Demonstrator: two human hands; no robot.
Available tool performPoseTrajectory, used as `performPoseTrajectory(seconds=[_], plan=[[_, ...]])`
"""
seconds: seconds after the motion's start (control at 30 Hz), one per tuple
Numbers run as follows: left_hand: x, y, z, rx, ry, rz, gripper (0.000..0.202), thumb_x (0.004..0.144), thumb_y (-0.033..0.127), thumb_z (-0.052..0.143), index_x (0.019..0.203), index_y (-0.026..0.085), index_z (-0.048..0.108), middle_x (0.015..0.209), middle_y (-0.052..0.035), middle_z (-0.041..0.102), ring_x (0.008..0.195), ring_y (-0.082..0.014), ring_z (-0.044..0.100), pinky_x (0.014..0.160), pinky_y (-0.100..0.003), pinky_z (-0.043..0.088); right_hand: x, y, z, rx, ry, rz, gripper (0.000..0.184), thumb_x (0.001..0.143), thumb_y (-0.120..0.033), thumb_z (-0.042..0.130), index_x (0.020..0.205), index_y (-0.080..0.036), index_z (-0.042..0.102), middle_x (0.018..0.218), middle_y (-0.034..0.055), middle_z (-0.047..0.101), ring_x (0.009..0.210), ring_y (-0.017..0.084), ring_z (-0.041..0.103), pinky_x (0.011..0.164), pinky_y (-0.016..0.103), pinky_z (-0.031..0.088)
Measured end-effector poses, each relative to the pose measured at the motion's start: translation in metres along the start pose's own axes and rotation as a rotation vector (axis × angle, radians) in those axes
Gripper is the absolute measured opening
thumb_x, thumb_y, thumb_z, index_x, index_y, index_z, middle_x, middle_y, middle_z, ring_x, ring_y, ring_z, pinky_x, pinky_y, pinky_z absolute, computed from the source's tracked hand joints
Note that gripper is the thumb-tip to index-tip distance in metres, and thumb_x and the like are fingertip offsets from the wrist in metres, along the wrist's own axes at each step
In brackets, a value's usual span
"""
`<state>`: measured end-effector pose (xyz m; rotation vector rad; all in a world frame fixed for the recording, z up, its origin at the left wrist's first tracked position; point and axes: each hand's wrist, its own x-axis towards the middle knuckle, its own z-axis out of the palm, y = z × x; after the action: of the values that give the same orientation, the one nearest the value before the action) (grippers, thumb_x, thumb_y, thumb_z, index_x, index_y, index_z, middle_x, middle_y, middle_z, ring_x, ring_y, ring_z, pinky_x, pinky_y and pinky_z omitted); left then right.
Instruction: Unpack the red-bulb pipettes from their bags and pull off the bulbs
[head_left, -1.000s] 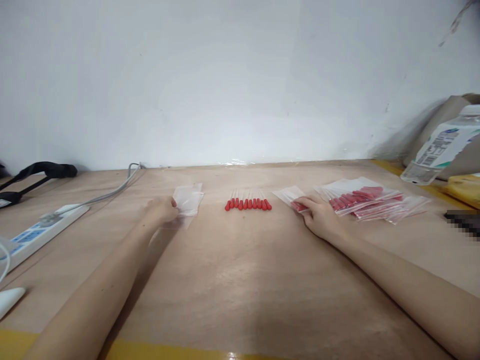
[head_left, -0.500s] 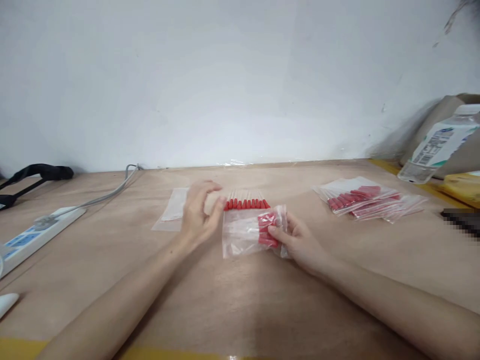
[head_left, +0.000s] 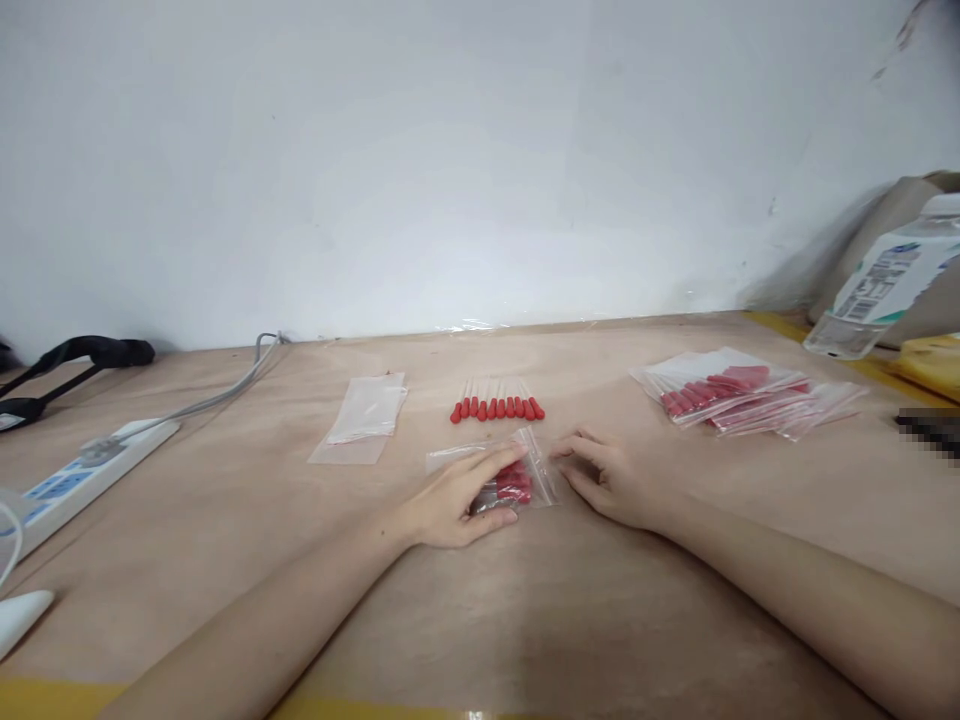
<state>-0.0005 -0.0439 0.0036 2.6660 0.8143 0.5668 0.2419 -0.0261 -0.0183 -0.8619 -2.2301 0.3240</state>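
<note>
A clear zip bag (head_left: pixel 541 470) with several red-bulbed droppers (head_left: pixel 514 484) in it lies on the table before me. My left hand (head_left: pixel 465 495) rests over the bag's left part, thumb and fingers apart, covering much of it. Just right of the bag's zip end is my right hand (head_left: pixel 604 480), its fingers loosely curved and apart with nothing between them. Beyond the bag, a row of droppers with thin clear stems and red bulbs (head_left: pixel 496 408) lies side by side, bulbs toward me.
Flat zip bags (head_left: pixel 367 415) lie at left, a pile of filled bags (head_left: pixel 739 392) at right. A power strip (head_left: pixel 97 470) with a grey cable stands far left. A plastic bottle (head_left: pixel 877 285) leans at the right edge, above a dark pixelated object (head_left: pixel 930 432).
My right hand has let go of the dropper bag, which now lies flat on the table. My left hand has come right and down onto it.
</note>
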Motion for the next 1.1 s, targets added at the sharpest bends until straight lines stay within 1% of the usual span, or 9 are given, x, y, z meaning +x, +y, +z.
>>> performPoseTrajectory(seconds=[0.1,0.2,0.3,0.4,0.53,0.77,0.9,0.97,1.1], plan=[[0.001,-0.002,-0.001,-0.01,0.011,0.049,0.058,0.08,0.031,0.054,0.132,0.019,0.031,0.134,-0.0106,0.041,0.124,-0.0224,0.036,0.102,-0.04,0.033,0.0,0.002,0.002,-0.084,-0.035,-0.157,0.013,0.08,-0.017,0.049,0.087,-0.02,0.06,0.078,0.0038,0.057,0.075,0.016,0.051,0.07,0.032,0.039],[0.002,-0.003,-0.001,-0.026,0.005,0.062,0.051,0.08,0.03,0.054,0.128,0.019,0.037,0.134,-0.0111,0.04,0.123,-0.022,0.038,0.101,-0.04,0.034,0.002,0.003,0.003,-0.125,-0.04,-0.22,0.011,0.082,-0.021,0.05,0.083,-0.021,0.061,0.076,0.0024,0.057,0.074,0.015,0.05,0.07,0.031,0.037],[0.004,-0.004,-0.002,-0.026,0.001,0.065,0.049,0.08,0.031,0.055,0.125,0.019,0.042,0.135,-0.0119,0.039,0.121,-0.022,0.04,0.1,-0.039,0.035,0.004,0.003,0.002,-0.127,-0.073,-0.193,0.014,0.082,-0.028,0.052,0.093,-0.022,0.059,0.083,0.0036,0.059,0.08,0.016,0.051,0.073,0.032,0.037],[0.008,-0.002,-0.005,-0.037,0.025,0.044,0.04,0.083,0.03,0.052,0.12,0.019,0.046,0.128,-0.0105,0.047,0.115,-0.02,0.046,0.096,-0.036,0.039,0.005,0.002,0.0,-0.118,-0.083,-0.115,0.031,0.081,-0.037,0.054,0.107,-0.02,0.053,0.092,0.0061,0.059,0.087,0.018,0.051,0.076,0.033,0.037],[0.023,0.001,-0.004,-0.013,0.07,0.04,0.027,0.087,0.018,0.041,0.111,0.019,0.054,0.112,-0.0073,0.056,0.102,-0.0155,0.053,0.088,-0.03,0.043,0.006,0.002,0.002,-0.146,-0.049,-0.082,0.031,0.079,-0.043,0.055,0.1,-0.021,0.055,0.085,0.0045,0.06,0.082,0.017,0.052,0.074,0.032,0.035],[0.04,0.0,0.002,0.121,0.021,0.11,0.029,0.077,0.006,0.042,0.089,0.02,0.065,0.111,-0.0067,0.051,0.105,-0.0184,0.048,0.089,-0.033,0.041,0.006,0.001,0.003,-0.124,-0.066,-0.111,0.021,0.078,-0.041,0.057,0.077,-0.02,0.058,0.075,0.0022,0.059,0.078,0.017,0.051,0.074,0.032,0.033],[0.037,0.0,0.004,0.1,0.041,0.074,0.029,0.078,0.006,0.04,0.09,0.019,0.064,0.108,-0.007,0.052,0.103,-0.018,0.048,0.089,-0.033,0.041,0.007,-0.003,-0.003,-0.026,-0.189,-0.22,0.007,0.078,-0.024,0.055,0.081,-0.021,0.061,0.081,0.0026,0.059,0.081,0.015,0.051,0.076,0.032,0.034],[0.036,0.0,0.005,0.084,0.056,0.05,0.029,0.079,0.007,0.039,0.091,0.018,0.063,0.106,-0.0071,0.053,0.1,-0.0175,0.05,0.087,-0.032,0.042,0.007,-0.004,-0.006,-0.002,-0.215,-0.258,0.013,0.075,-0.017,0.055,0.085,-0.021,0.062,0.086,0.0032,0.059,0.083,0.015,0.051,0.077,0.032,0.035],[0.035,0.001,0.007,0.068,0.069,0.035,0.028,0.078,0.007,0.039,0.09,0.018,0.062,0.103,-0.0061,0.055,0.096,-0.0168,0.051,0.085,-0.032,0.043,0.006,-0.006,-0.007,-0.047,-0.194,-0.243,0.016,0.071,-0.028,0.062,0.086,-0.023,0.063,0.085,0.0021,0.058,0.084,0.016,0.05,0.078,0.034,0.033]])
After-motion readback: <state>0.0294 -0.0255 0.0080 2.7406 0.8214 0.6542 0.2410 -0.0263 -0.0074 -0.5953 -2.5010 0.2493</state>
